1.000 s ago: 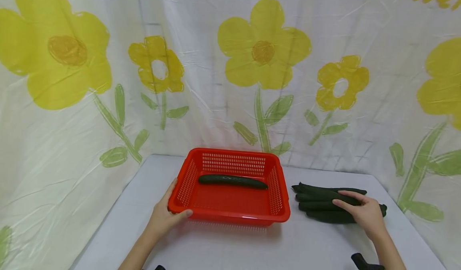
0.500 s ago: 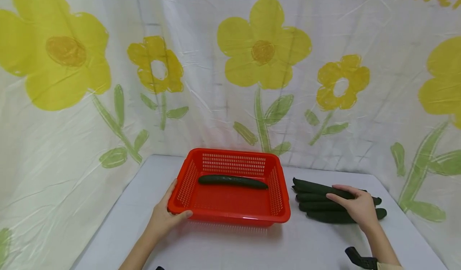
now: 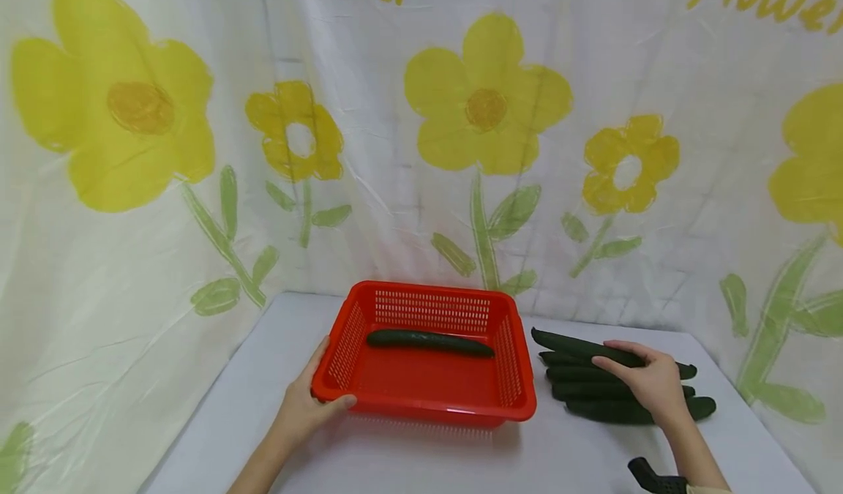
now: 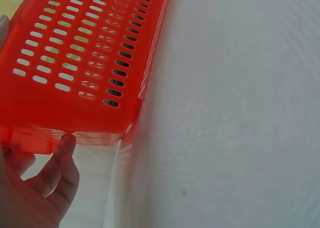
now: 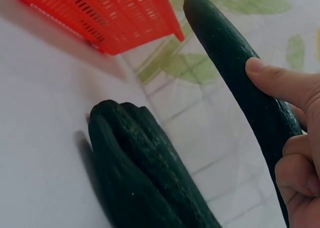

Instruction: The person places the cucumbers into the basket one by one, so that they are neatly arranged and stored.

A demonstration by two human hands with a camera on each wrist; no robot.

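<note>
My right hand [image 3: 655, 386] grips a dark green cucumber [image 3: 571, 345], thumb on one side and fingers round the other. In the right wrist view this cucumber [image 5: 235, 75] is lifted off the others, its free end angled up. Below it, several more cucumbers [image 3: 602, 409] lie side by side on the table. A red plastic basket [image 3: 421, 408] with slotted walls stands left of them, one cucumber [image 3: 429, 342] lying inside. At the basket's left end my left hand [image 3: 299, 412] holds the rim, thumb at the front corner; the left wrist view shows bent fingers [image 4: 66, 175] against the rim.
The white table [image 3: 428, 465] runs back to a hanging sheet [image 3: 382, 208] printed with yellow flowers. A gap of table separates the basket from the cucumber pile. A black device [image 3: 655, 477] sits at my right wrist.
My right hand has raised one cucumber off the top of the pile and shifted slightly left. The left hand stays on the basket. The head view has tilted up a little.
</note>
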